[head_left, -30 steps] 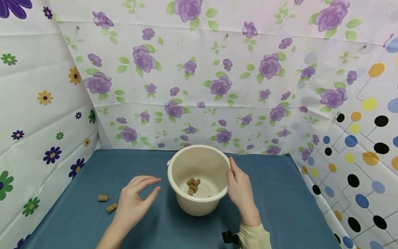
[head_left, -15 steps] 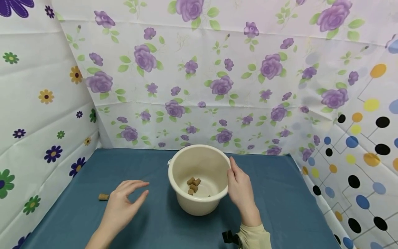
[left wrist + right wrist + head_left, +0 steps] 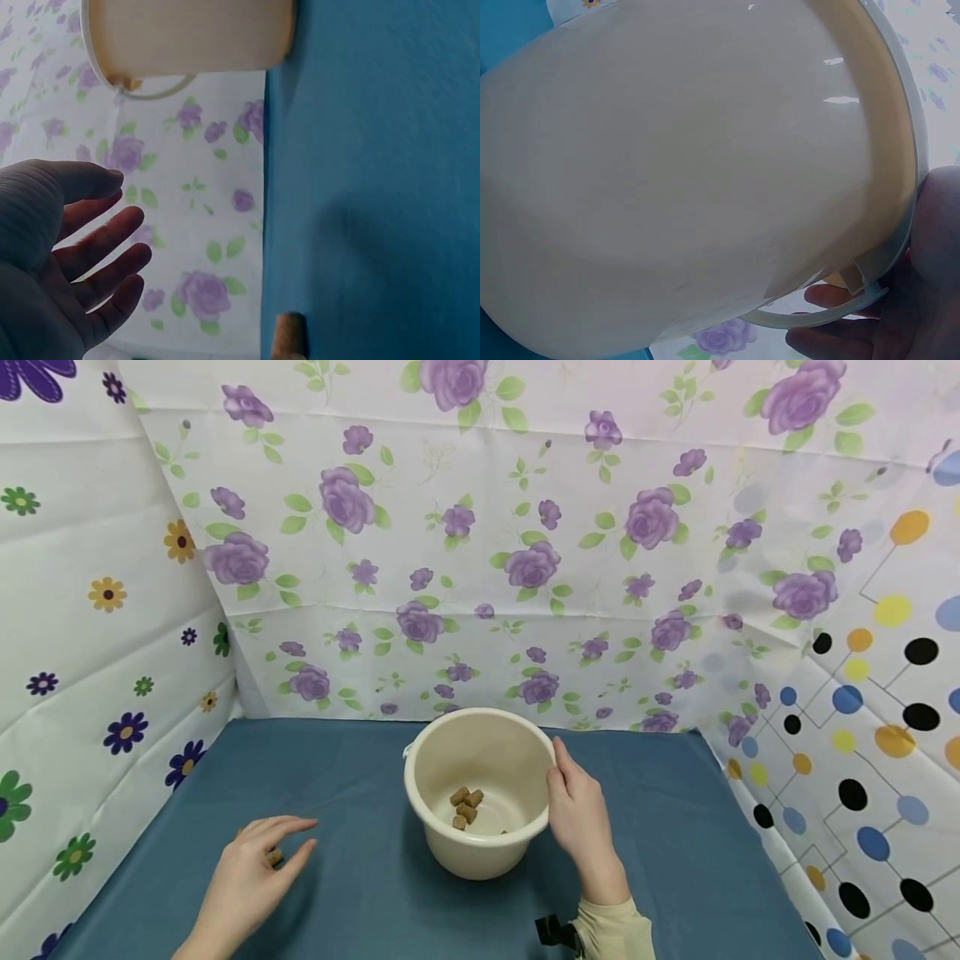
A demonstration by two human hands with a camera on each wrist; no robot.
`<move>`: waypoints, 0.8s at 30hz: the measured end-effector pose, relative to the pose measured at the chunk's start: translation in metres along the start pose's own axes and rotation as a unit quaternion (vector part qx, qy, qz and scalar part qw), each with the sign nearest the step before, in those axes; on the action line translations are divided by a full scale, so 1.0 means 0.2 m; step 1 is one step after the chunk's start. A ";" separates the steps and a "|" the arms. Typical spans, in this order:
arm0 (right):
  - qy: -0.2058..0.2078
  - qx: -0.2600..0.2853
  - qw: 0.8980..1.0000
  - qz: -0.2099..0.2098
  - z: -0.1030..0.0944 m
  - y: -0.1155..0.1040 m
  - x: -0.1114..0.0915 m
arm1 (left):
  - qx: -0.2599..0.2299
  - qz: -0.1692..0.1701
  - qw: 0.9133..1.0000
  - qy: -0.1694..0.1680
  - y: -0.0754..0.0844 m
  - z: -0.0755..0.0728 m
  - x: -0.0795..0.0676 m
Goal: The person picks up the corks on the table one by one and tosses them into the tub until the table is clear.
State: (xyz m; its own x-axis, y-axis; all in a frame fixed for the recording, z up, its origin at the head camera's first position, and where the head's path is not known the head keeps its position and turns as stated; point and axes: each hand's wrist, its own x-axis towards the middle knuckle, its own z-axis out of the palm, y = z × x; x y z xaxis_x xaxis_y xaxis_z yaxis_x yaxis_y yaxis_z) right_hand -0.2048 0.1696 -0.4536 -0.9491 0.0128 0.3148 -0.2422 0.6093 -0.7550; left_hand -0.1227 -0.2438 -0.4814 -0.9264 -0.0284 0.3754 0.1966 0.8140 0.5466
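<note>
A cream plastic bucket (image 3: 477,862) stands at the middle of the table, with several cork stoppers (image 3: 467,812) on its inside bottom. At its right side my right hand (image 3: 582,818) grips the rim; the right wrist view shows the fingers behind the rim by the bucket's handle (image 3: 810,319). Left of the bucket, my left hand (image 3: 246,878) hovers with fingers relaxed, thumb apart from them and nothing held. A cork (image 3: 273,857) shows between that thumb and the fingers, lying on the table beyond. Another is almost wholly hidden behind the hand. In the left wrist view a cork (image 3: 289,335) stands low.
A blue-green cloth (image 3: 660,827) covers the table. Flowered sheeting (image 3: 480,568) hangs at the back, with more patterned sheets at the left and right sides. A black strap (image 3: 557,933) sits by the right sleeve (image 3: 615,928).
My left hand has moved left and toward me, away from the bucket to over the loose corks, partly covering them. My right hand and the bucket stay in place.
</note>
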 end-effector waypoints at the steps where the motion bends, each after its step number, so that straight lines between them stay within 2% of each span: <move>1: 0.000 0.000 1.000 0.001 0.00 0.00 0.00 | 0.001 -0.007 1.000 -0.006 -0.01 0.00 0.00; 9: -0.001 -0.001 1.000 0.000 0.00 0.00 0.00 | 0.012 -0.036 0.999 -0.032 -0.10 -0.03 -0.04; 19: -0.001 0.000 1.000 0.000 0.00 0.00 0.00 | 0.049 -0.053 0.997 -0.034 -0.20 -0.06 -0.04; 24: -0.001 -0.003 1.000 0.003 0.00 -0.01 0.00 | 0.052 -0.068 0.995 -0.049 -0.25 -0.07 -0.05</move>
State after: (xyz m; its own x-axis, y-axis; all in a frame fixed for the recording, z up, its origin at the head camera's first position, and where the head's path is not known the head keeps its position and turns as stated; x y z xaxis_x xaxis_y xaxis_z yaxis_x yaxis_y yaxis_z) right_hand -0.2040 0.1691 -0.4529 -0.9511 0.0143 0.3087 -0.2355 0.6134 -0.7538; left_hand -0.1191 -0.2920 -0.5014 -0.9700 -0.0901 0.2258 0.0373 0.8625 0.5046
